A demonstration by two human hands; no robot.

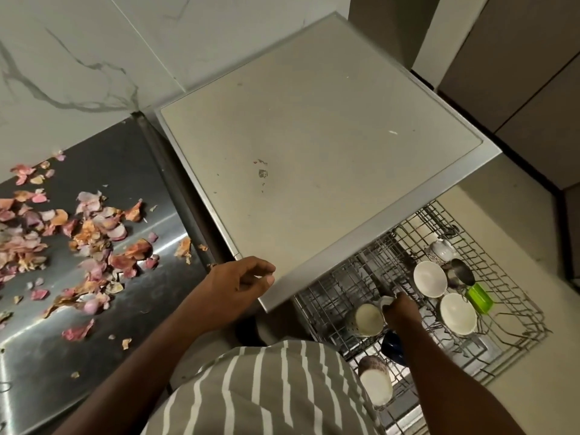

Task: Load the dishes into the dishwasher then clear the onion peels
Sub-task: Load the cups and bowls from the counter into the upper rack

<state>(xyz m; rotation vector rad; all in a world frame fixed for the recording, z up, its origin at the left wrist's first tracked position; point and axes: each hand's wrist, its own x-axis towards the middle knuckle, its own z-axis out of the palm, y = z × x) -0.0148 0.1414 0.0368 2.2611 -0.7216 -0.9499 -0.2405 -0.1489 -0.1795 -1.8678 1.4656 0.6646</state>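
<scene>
Pink and orange onion peels [78, 233] lie scattered, thin and papery, on the steel counter [131, 180] left of the dishwasher's pale top [314, 146]. Below it, the wire rack [508, 312] holds two white bowls, two white-lined mugs, a green cup [479, 298], a steel cup and a patterned pot. The right hand [400, 310] pinches a mug [368, 318] at its handle; the left hand [240, 282] rests loosely curled on the top's edge, holding nothing.

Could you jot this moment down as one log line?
stage: loading rack | right hand: grips mug handle in dishwasher rack | left hand: holds nothing | onion peels: on steel counter
</scene>
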